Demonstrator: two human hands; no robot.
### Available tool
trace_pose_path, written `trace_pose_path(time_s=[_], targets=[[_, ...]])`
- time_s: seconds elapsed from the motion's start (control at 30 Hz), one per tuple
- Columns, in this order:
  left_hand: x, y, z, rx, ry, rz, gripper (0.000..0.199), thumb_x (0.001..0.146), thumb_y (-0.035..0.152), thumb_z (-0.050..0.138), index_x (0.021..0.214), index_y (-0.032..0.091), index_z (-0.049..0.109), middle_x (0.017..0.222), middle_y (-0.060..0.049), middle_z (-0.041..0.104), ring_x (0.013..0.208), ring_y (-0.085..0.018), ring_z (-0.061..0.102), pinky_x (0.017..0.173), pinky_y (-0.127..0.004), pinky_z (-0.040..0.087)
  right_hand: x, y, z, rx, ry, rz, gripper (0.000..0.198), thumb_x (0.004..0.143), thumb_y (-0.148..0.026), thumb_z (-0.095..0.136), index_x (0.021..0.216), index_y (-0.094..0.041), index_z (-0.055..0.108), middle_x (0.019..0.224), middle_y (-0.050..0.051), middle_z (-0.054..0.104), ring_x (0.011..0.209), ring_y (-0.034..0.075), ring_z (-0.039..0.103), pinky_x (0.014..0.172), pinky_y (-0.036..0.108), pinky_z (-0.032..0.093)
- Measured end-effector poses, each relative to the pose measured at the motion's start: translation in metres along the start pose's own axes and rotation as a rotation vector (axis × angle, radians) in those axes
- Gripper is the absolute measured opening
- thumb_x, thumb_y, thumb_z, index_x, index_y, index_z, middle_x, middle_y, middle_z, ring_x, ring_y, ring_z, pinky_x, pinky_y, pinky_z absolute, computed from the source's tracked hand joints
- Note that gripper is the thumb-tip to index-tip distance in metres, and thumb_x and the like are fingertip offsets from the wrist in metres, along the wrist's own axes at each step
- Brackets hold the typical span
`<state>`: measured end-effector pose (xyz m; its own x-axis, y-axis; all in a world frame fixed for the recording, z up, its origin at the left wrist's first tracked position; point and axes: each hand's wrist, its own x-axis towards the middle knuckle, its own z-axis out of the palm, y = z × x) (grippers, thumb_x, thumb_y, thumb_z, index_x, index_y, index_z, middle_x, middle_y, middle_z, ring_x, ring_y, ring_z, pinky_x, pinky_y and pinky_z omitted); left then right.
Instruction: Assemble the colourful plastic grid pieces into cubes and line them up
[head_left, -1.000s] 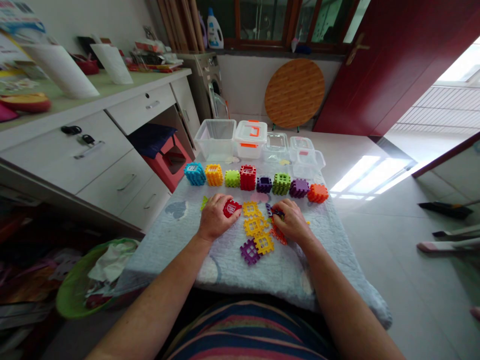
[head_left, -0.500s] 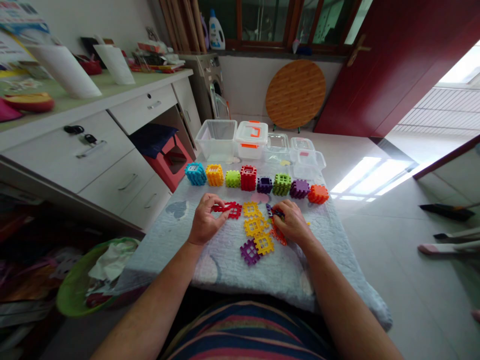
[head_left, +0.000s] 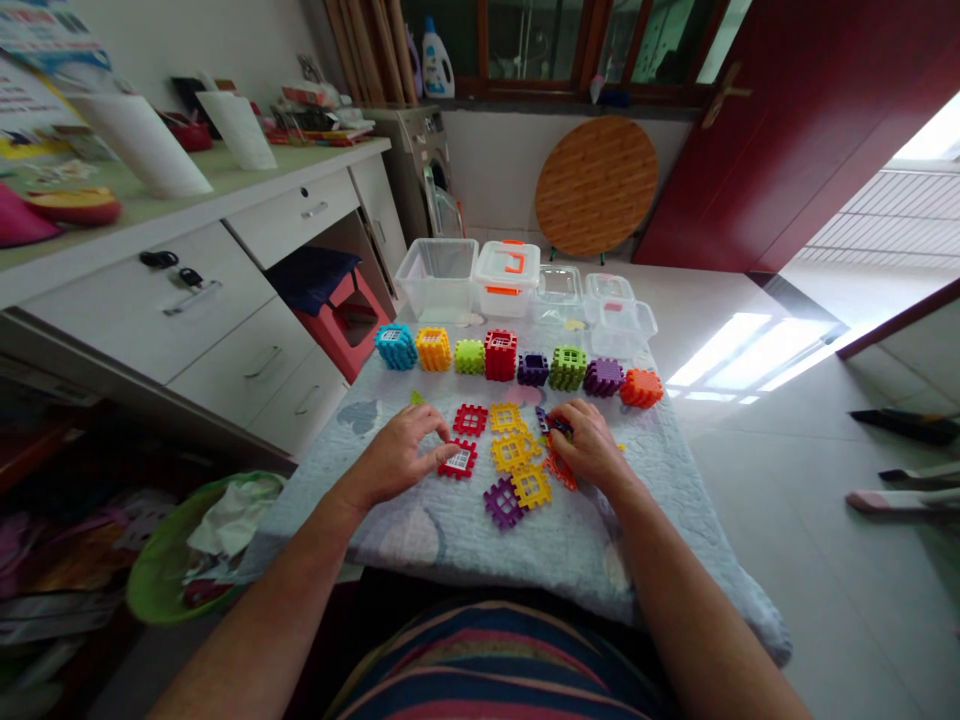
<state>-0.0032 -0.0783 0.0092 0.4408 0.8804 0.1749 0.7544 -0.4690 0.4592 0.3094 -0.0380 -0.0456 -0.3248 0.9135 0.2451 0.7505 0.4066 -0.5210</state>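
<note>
My left hand (head_left: 405, 448) is open, thumb and fingers apart. Its thumb tip rests at the edge of a red window tile (head_left: 460, 460) with a white label, lying flat on the cloth. Just beyond lies another red window tile (head_left: 470, 420). Yellow window tiles (head_left: 513, 452) overlap in a column between my hands, and a purple window tile (head_left: 503, 503) touches the lowest one. My right hand (head_left: 585, 440) is closed on a dark purple tile (head_left: 543, 421), partly hidden by the fingers. Orange tiles (head_left: 559, 468) show beneath that hand. A bit of green (head_left: 417, 398) peeks out behind my left hand.
Across the cloth-covered table (head_left: 315, 500) runs a row of stacked tiles by colour, including a red stack (head_left: 500, 356) and an orange one (head_left: 641, 388). Clear plastic boxes (head_left: 437, 282) stand behind them. A drawer cabinet (head_left: 247, 270) and a green basket (head_left: 150, 570) are on the left.
My left hand has lowered the labelled red tile nearer to me, onto the cloth, and its grip has opened. My right hand has barely moved.
</note>
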Motion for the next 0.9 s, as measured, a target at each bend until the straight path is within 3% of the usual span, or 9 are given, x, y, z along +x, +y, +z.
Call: trace_pose_path(time_s=[0.1,0.2,0.33,0.4,0.5,0.63,0.7,0.9], targets=[[0.025,-0.008,0.000,0.048,-0.015,-0.011,0.014,0.089,0.025,0.055,0.099,0.019,0.063,0.106,-0.007,0.067,0.104,-0.023,0.059,0.096,-0.037,0.045,0.000,0.000,0.000,0.000,0.001,0.002,0.015,0.082,-0.018,0.056,0.093,-0.020,0.065,0.094,0.007,0.061,0.091,0.023,0.054,0.085,0.036,0.041],[0.049,-0.014,0.009,0.141,-0.166,-0.023,0.035,0.082,0.020,0.062,0.116,0.017,0.061,0.122,-0.011,0.065,0.115,-0.026,0.058,0.101,-0.038,0.043,0.000,-0.001,-0.001,0.005,0.003,0.004,0.015,0.082,-0.017,0.055,0.092,-0.020,0.065,0.093,0.007,0.061,0.090,0.022,0.054,0.084,0.036,0.041],[0.066,-0.016,0.017,0.261,-0.298,-0.075,0.047,0.075,0.019,0.068,0.122,0.017,0.060,0.120,-0.012,0.067,0.112,-0.028,0.061,0.095,-0.038,0.046,0.000,-0.002,-0.001,0.001,-0.001,0.008,0.016,0.081,-0.016,0.055,0.093,-0.020,0.065,0.094,0.007,0.062,0.092,0.023,0.054,0.085,0.036,0.041],[0.069,-0.017,0.017,0.281,-0.286,-0.086,0.039,0.075,0.018,0.068,0.114,0.018,0.063,0.110,-0.010,0.070,0.104,-0.027,0.064,0.089,-0.035,0.047,0.000,-0.002,-0.001,-0.001,-0.002,0.010,0.016,0.081,-0.016,0.055,0.093,-0.020,0.065,0.095,0.007,0.062,0.092,0.023,0.054,0.085,0.037,0.041],[0.072,-0.019,0.017,0.297,-0.171,-0.087,0.020,0.077,0.014,0.064,0.096,0.019,0.066,0.095,-0.007,0.071,0.091,-0.023,0.065,0.080,-0.032,0.047,0.000,-0.001,-0.001,-0.002,-0.001,0.008,0.017,0.081,-0.016,0.055,0.094,-0.020,0.065,0.096,0.007,0.062,0.093,0.023,0.054,0.085,0.037,0.041],[0.071,-0.022,0.019,0.378,-0.016,-0.081,0.012,0.080,0.014,0.059,0.090,0.018,0.065,0.092,-0.008,0.068,0.090,-0.024,0.063,0.082,-0.034,0.045,0.000,-0.001,-0.001,0.004,0.001,0.002,0.017,0.081,-0.017,0.055,0.094,-0.020,0.065,0.095,0.007,0.062,0.092,0.023,0.054,0.086,0.037,0.041],[0.068,-0.023,0.018,0.393,-0.055,-0.054,0.013,0.081,0.021,0.061,0.092,0.018,0.066,0.094,-0.008,0.068,0.093,-0.025,0.062,0.085,-0.037,0.045,0.000,-0.002,-0.002,0.007,0.000,0.003,0.016,0.081,-0.017,0.055,0.094,-0.020,0.065,0.095,0.007,0.062,0.092,0.023,0.054,0.086,0.036,0.041],[0.060,-0.024,0.000,0.249,-0.260,0.014,0.047,0.074,0.032,0.067,0.119,0.020,0.061,0.118,-0.009,0.066,0.112,-0.027,0.058,0.099,-0.039,0.041,0.000,-0.003,-0.002,0.005,-0.005,0.008,0.016,0.082,-0.017,0.055,0.093,-0.021,0.065,0.095,0.007,0.062,0.092,0.023,0.054,0.085,0.036,0.041]])
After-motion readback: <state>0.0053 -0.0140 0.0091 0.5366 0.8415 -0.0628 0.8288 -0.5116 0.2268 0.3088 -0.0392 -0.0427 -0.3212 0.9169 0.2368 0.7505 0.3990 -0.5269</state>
